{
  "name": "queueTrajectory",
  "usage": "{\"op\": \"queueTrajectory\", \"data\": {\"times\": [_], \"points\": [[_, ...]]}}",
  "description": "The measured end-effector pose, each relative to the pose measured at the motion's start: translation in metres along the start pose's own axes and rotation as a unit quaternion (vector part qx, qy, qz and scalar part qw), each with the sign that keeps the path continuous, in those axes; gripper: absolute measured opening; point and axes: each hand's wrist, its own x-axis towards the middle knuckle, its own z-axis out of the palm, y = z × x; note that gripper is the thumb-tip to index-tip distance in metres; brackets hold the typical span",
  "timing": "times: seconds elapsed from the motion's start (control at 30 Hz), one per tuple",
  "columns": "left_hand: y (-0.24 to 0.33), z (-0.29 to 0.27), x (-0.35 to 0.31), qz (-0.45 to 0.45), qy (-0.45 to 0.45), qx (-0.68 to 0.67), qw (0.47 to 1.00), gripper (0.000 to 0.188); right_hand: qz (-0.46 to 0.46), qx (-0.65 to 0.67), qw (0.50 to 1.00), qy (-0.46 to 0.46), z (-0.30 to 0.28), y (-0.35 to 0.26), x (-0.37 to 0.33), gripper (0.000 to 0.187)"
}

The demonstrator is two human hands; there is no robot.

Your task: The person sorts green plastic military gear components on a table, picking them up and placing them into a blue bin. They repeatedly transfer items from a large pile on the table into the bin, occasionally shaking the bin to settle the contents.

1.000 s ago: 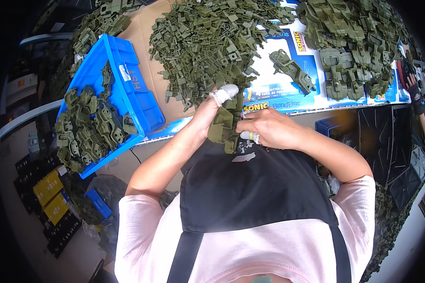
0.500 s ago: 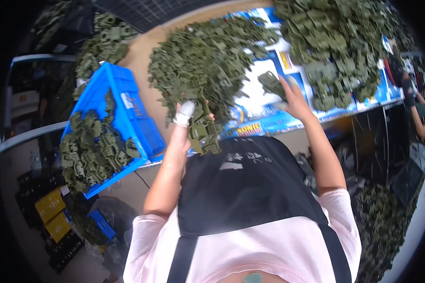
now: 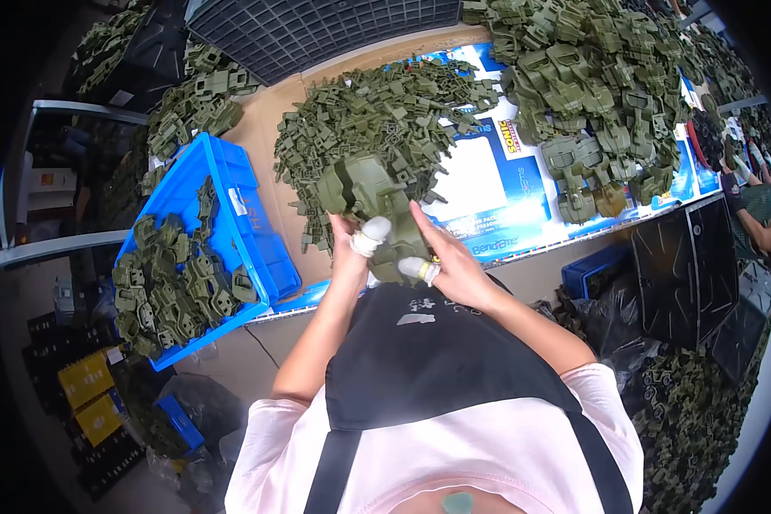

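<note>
In front of my apron, at the table's near edge, my left hand and my right hand are closed around an olive-green plastic toy vehicle body. Left fingers hold its left side, right fingers its right side. White covers sit on both thumbs. Just beyond the vehicle body lies a wide heap of small green plastic parts. Larger green vehicle shells are piled farther right. My palms and the underside of the held piece are hidden.
On the left, a tilted blue bin contains several green vehicle parts. A black grid crate stands at the back. Printed blue-and-white cardboard covers part of the table. Another person's arm shows at far right.
My right hand has come left from the right-hand pile to the vehicle body in my left hand. Both hands now hold it, and its larger green top shows. The view has shifted slightly.
</note>
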Motion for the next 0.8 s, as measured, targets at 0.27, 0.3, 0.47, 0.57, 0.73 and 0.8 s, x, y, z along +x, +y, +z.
{"op": "queueTrajectory", "data": {"times": [0.27,0.3,0.47,0.57,0.73,0.8], "points": [[-0.008,-0.011,-0.011,-0.020,0.023,0.009,0.999,0.077,-0.031,-0.072,0.996,-0.048,0.000,-0.022,0.001,0.078],[-0.012,-0.010,-0.011,0.013,0.026,0.048,0.998,0.075,-0.034,-0.072,0.995,-0.056,-0.001,-0.022,0.002,0.078],[0.003,-0.018,-0.014,0.022,0.052,-0.069,0.996,0.063,-0.052,0.235,0.970,-0.010,0.002,0.013,0.010,0.071],[-0.004,-0.023,-0.014,0.060,0.040,-0.068,0.995,0.062,0.142,0.500,0.849,-0.097,0.007,0.013,0.011,0.065],[0.034,-0.020,-0.019,0.204,0.059,0.117,0.970,0.085,0.043,0.110,0.990,-0.077,-0.027,0.012,0.015,0.064],[0.064,-0.010,-0.022,0.271,0.008,0.421,0.865,0.089,0.010,-0.042,0.997,-0.057,-0.044,-0.003,0.007,0.066]]}}
